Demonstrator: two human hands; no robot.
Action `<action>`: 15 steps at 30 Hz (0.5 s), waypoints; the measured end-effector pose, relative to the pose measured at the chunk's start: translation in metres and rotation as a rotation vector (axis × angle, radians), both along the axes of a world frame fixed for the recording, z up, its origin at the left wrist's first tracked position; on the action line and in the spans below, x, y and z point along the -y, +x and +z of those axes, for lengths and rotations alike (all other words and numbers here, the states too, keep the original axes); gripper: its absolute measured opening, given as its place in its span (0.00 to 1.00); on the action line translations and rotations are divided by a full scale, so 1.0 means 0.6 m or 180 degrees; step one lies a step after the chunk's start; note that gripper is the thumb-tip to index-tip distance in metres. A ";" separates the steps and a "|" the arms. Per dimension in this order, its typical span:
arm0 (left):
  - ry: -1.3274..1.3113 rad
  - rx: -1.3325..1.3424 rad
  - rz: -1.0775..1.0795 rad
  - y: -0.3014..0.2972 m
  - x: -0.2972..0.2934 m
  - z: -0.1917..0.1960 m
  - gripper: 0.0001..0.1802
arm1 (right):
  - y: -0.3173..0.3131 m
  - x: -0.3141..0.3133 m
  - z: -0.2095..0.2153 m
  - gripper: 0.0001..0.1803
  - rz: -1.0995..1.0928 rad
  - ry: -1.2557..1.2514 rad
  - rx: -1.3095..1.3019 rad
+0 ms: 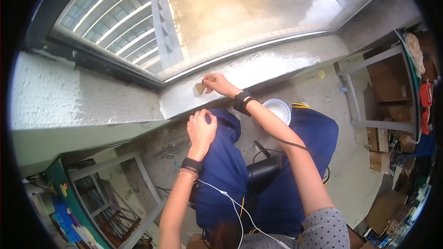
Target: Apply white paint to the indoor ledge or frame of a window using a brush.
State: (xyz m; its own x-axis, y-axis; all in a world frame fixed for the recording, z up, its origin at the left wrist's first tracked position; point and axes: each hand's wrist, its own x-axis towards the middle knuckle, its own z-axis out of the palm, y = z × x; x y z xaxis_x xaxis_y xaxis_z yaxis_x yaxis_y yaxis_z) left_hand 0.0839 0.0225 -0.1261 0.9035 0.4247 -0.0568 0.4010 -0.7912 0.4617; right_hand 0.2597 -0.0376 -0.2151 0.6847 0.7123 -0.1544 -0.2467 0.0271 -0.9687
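My right hand grips a small paintbrush with a wooden handle and presses its bristles against the white window sill below a large window. My left hand rests curled on my left knee, which is covered by dark blue trousers; it holds nothing. A round white paint container stands on the floor between my knees, just under my right forearm. Both wrists wear black bands.
A black bag with cables lies between my legs. A grey metal table frame with cardboard boxes stands at right. Another green-topped table with shelves stands at lower left. The concrete floor is stained.
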 end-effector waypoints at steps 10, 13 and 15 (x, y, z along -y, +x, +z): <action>0.0199 0.0020 -0.0199 0.031 0.017 0.006 0.07 | 0.167 0.339 0.023 0.13 -0.0283 -0.0953 0.0507; 0.0141 -0.0024 -0.0215 0.038 0.020 0.009 0.06 | 0.222 0.463 0.024 0.13 -0.0624 -0.1371 0.0518; 0.0123 -0.0033 -0.0199 0.038 0.020 0.011 0.06 | 0.250 0.527 0.024 0.13 -0.0845 -0.1537 0.0532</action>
State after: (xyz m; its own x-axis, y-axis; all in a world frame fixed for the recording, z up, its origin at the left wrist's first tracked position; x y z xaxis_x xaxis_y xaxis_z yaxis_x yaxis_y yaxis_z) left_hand 0.1066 0.0108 -0.1193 0.9279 0.3695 -0.0509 0.3547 -0.8320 0.4265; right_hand 0.4100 -0.3540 -0.2007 0.8734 0.3883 -0.2938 -0.1342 -0.3880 -0.9119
